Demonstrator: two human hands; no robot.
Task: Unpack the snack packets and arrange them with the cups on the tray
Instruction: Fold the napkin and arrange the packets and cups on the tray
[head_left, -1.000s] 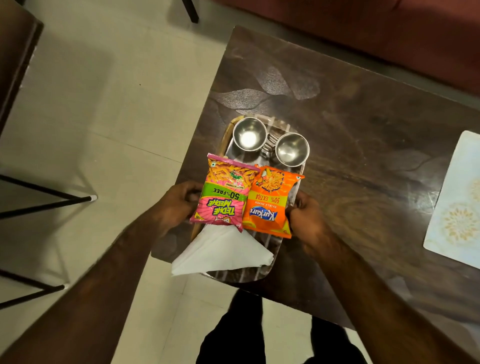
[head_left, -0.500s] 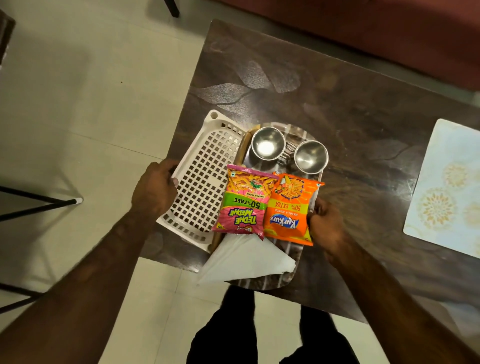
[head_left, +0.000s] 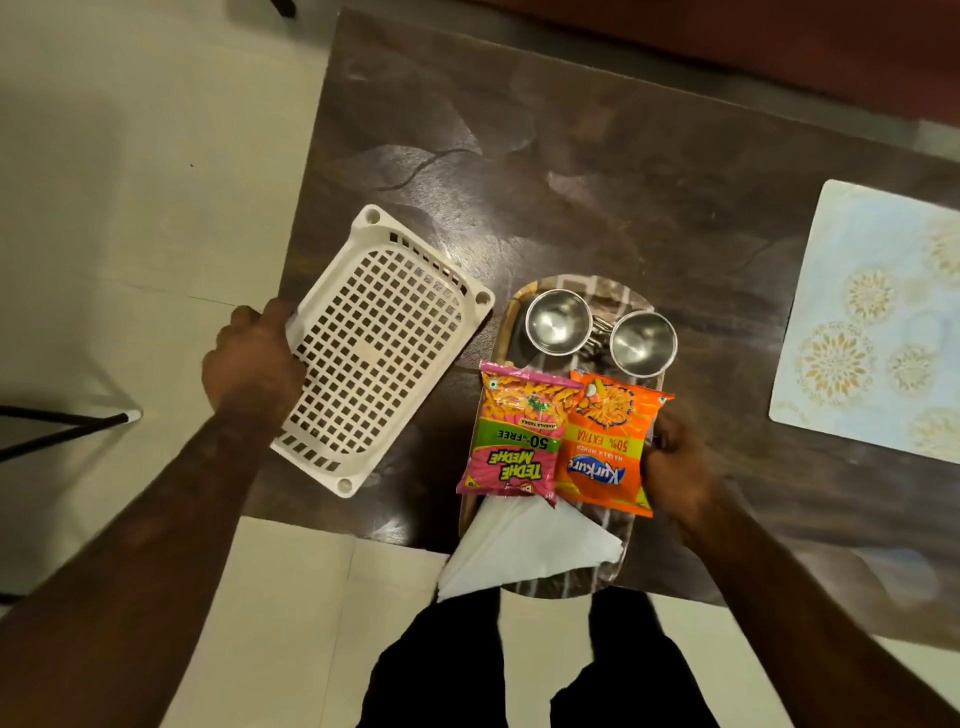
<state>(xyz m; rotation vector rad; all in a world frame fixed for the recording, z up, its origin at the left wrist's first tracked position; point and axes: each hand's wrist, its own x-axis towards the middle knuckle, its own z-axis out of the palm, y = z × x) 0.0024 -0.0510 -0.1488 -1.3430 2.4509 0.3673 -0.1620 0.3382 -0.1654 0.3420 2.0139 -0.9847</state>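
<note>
Left grip (head_left: 254, 364) closed on white basket (head_left: 382, 348), left on tabletop (head_left: 597, 171). Right grip (head_left: 675, 462) clasping tray (head_left: 618, 574) edge, near right. On tray: two steel cups (head_left: 558, 319) far, pink packet (head_left: 517, 436), orange packet (head_left: 608, 447) side by side, napkin (head_left: 530, 545) near.

The left hand (head_left: 254, 364) has slid the white basket (head_left: 382, 348) clear of the tray (head_left: 613, 293).

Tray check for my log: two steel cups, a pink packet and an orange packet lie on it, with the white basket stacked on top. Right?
Not quite. The head view shows the white basket beside the tray on the table, held by the left hand. The rest is right.
</note>
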